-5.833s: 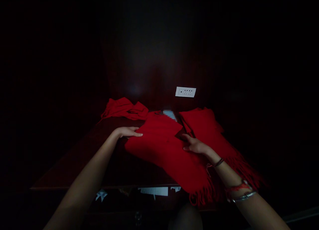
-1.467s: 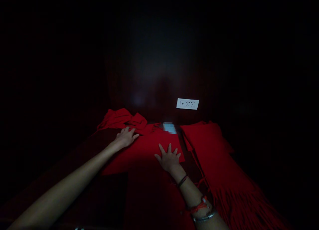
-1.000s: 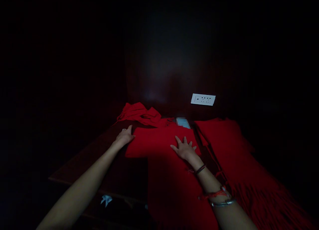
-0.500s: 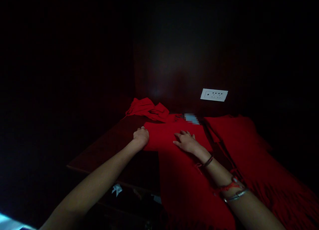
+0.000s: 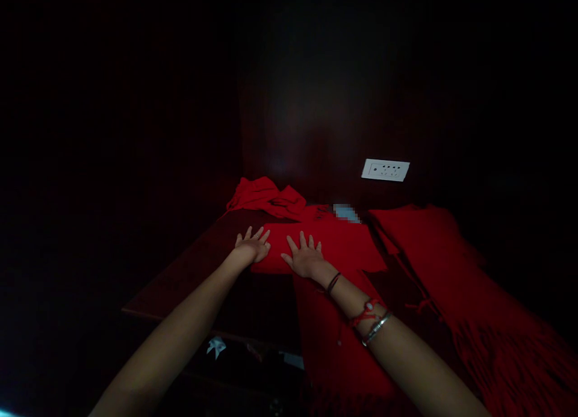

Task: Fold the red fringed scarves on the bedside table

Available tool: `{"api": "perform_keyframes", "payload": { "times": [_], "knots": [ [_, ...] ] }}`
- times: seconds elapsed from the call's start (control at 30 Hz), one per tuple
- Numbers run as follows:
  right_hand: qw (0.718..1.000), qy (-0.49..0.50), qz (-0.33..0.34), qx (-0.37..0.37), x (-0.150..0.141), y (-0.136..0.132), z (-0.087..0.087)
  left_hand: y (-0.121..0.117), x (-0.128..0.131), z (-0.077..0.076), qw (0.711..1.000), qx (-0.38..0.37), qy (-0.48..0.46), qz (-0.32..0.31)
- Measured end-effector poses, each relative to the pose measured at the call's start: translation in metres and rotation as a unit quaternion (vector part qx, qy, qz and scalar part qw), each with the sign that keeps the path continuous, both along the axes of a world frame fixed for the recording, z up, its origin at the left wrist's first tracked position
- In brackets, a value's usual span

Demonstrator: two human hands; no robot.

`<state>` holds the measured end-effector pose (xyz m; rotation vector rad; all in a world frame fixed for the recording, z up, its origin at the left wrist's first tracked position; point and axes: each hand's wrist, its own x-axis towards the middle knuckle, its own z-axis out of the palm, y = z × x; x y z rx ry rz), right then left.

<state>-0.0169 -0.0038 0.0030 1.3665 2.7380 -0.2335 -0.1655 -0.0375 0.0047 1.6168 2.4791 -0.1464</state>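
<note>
Left hand [image 5: 250,247], curled half a second ago, is now opened out, fingers spread at the left edge of the red, fringed fabric cloth [image 5: 350,245]; right hand [image 5: 306,261] has slid inward, fingers splayed on its middle, so neither grips it, though gloom hides how firmly they press. Cloth lies across a dark reddish-brown wooden tabletop [image 5: 194,278], one strip running past the front edge. Room dim; white rectangular socket plate [image 5: 385,169] on the dark wall [image 5: 311,116] behind.

1 cam, up on the head, looks fwd & down at L hand [image 5: 253,246], R hand [image 5: 305,260] & tbl [image 5: 192,272], pretty near.
</note>
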Motion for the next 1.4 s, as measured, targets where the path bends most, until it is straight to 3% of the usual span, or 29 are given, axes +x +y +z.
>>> {"api": "perform_keyframes", "payload": {
  "times": [0.1, 0.17, 0.27, 0.33, 0.37, 0.5, 0.57, 0.63, 0.73, 0.83, 1.0, 1.07, 1.17, 1.3, 1.4],
  "knots": [
    [1.0, -0.004, 0.03, -0.008, 0.013, 0.005, 0.006, 0.0, -0.002, 0.002, 0.998, -0.007, 0.021, 0.065],
    [0.999, 0.006, 0.036, 0.013, 0.028, 0.011, 0.008, 0.0, -0.001, 0.001, 0.996, 0.03, 0.055, 0.063],
    [1.0, 0.006, 0.007, 0.028, 0.055, 0.024, 0.005, 0.003, 0.005, -0.001, 0.988, 0.116, 0.068, -0.074],
    [1.0, -0.004, -0.011, 0.013, 0.072, 0.032, 0.001, 0.007, 0.008, -0.003, 0.984, 0.094, 0.024, -0.149],
    [1.0, -0.006, -0.012, 0.007, 0.079, 0.035, -0.002, 0.008, 0.007, -0.004, 0.987, 0.061, 0.001, -0.147],
    [1.0, -0.016, -0.01, -0.008, 0.089, 0.041, -0.003, 0.009, -0.008, -0.004, 1.0, -0.008, -0.015, 0.022],
    [1.0, -0.018, -0.018, -0.012, 0.085, 0.039, 0.002, 0.006, -0.019, -0.003, 0.996, 0.014, 0.007, 0.088],
    [1.0, 0.011, -0.005, 0.028, 0.078, 0.033, 0.011, 0.005, -0.029, -0.003, 0.99, 0.089, 0.015, 0.104],
    [0.986, 0.088, 0.101, 0.103, 0.063, 0.019, 0.022, 0.013, -0.035, -0.007, 0.969, 0.24, -0.045, 0.034],
    [0.965, 0.115, 0.212, 0.105, 0.046, 0.007, 0.02, 0.028, -0.035, -0.015, 0.952, 0.286, -0.102, -0.04],
    [0.971, 0.086, 0.198, 0.107, 0.032, 0.002, -0.011, 0.041, -0.042, -0.025, 0.936, 0.293, -0.162, -0.107],
    [0.969, 0.083, 0.213, 0.09, 0.036, 0.003, -0.015, 0.043, -0.048, -0.027, 0.92, 0.31, -0.205, -0.123],
    [0.966, 0.095, 0.23, 0.068, 0.054, 0.007, -0.004, 0.047, -0.058, -0.029, 0.895, 0.324, -0.277, -0.131],
    [0.963, 0.14, 0.202, 0.113, 0.103, 0.021, 0.016, 0.051, -0.063, -0.024, 0.908, 0.288, -0.273, -0.134],
    [0.967, 0.138, 0.168, 0.133, 0.139, 0.029, 0.009, 0.05, -0.063, -0.013, 0.915, 0.245, -0.288, -0.142]
  ]
}}
